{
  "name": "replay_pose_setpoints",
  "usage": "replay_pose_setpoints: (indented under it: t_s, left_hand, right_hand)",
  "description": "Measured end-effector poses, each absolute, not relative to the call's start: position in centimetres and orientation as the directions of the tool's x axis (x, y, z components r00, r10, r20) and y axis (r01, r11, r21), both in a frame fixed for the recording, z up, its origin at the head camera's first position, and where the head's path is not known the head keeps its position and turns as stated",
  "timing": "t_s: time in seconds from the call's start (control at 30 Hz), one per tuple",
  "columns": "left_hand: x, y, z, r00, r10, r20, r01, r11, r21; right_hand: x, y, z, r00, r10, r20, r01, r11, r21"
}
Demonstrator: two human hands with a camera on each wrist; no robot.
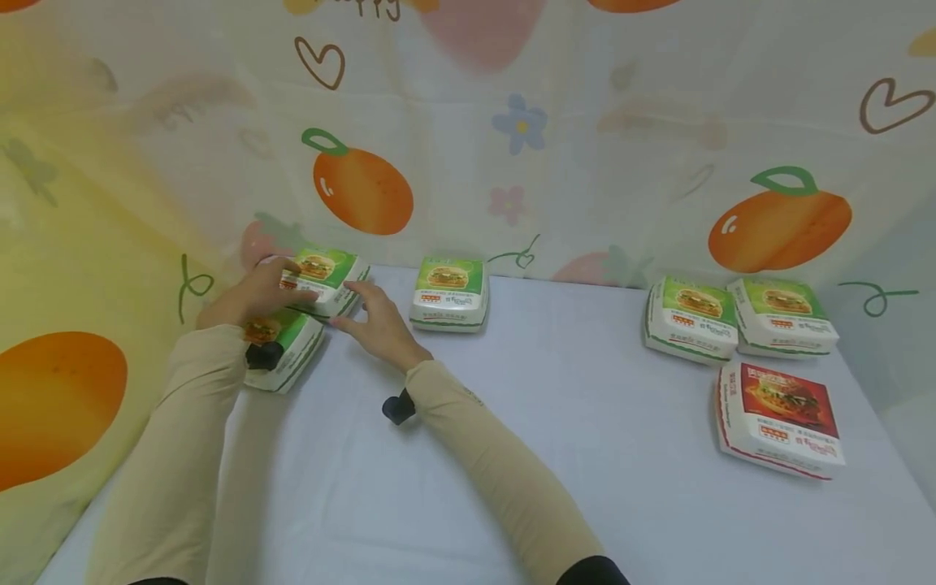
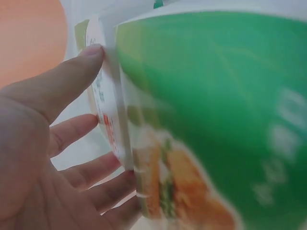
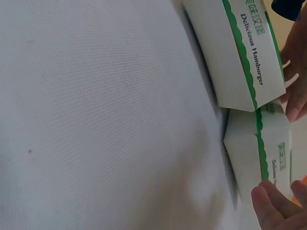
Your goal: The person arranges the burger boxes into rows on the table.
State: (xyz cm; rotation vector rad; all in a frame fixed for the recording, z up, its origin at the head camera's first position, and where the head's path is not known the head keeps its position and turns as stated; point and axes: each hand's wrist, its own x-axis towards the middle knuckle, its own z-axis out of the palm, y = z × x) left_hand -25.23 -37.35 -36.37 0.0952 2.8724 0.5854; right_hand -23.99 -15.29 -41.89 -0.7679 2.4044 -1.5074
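Note:
At the far left, two green-and-white hamburger boxes lie one behind the other. My left hand (image 1: pixel 252 294) reaches over the near box (image 1: pixel 295 351) to the far box (image 1: pixel 336 266), its thumb and fingers spread at that box's left part. In the left wrist view, the left thumb lies against the white side of the far box (image 2: pixel 109 91), with the other fingers extended below. My right hand (image 1: pixel 387 331) is at the far box's right side, thumb and forefinger apart. The right wrist view has the right fingertips (image 3: pixel 261 194) right at that box's edge.
Another green hamburger box (image 1: pixel 449 294) stands alone right of the hands. On the table's right lie two green boxes (image 1: pixel 691 319) (image 1: pixel 784 317) side by side, with a red hamburger box (image 1: pixel 781 418) in front. A fruit-printed curtain (image 1: pixel 453 122) hangs behind the white table (image 1: pixel 512 406).

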Motion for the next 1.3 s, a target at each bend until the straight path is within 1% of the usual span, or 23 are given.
replay_pose_setpoints:
  t_s: [0.17, 0.37, 0.67, 0.8, 0.9, 1.1, 1.3]
  left_hand:
    - [-25.1, -37.0, -36.0, -0.972, 0.131, -0.195, 0.047, 0.922, 0.384]
    - [-24.9, -36.7, -35.8, -0.966, 0.121, -0.23, 0.02, 0.917, 0.398]
    - [-24.7, -36.3, -36.0, -0.971, 0.149, -0.187, 0.06, 0.909, 0.412]
    - [-24.6, -36.2, -36.0, -0.968, 0.172, -0.183, 0.083, 0.907, 0.414]
    - [-24.5, -36.0, -36.0, -0.966, 0.185, -0.178, 0.097, 0.906, 0.413]
    - [-24.0, -35.3, -35.7, -0.968, 0.182, -0.172, 0.095, 0.901, 0.423]
    - [-23.8, -34.7, -35.7, -0.973, 0.146, -0.182, 0.057, 0.905, 0.421]
  right_hand:
    - [-24.0, -15.2, -42.1, -0.847, -0.523, 0.096, -0.322, 0.36, -0.876]
    - [-24.1, -15.0, -42.3, -0.844, -0.531, 0.071, -0.313, 0.382, -0.87]
    - [-24.4, -14.5, -42.8, -0.833, -0.552, 0.032, -0.299, 0.402, -0.865]
    - [-24.4, -14.2, -42.8, -0.841, -0.541, 0.024, -0.279, 0.395, -0.875]
    - [-24.6, -13.9, -43.2, -0.844, -0.535, 0.025, -0.272, 0.387, -0.881]
    - [-24.5, -13.5, -43.5, -0.826, -0.563, 0.029, -0.276, 0.358, -0.892]
    - [-24.5, -13.4, -43.4, -0.824, -0.557, 0.101, -0.334, 0.335, -0.881]
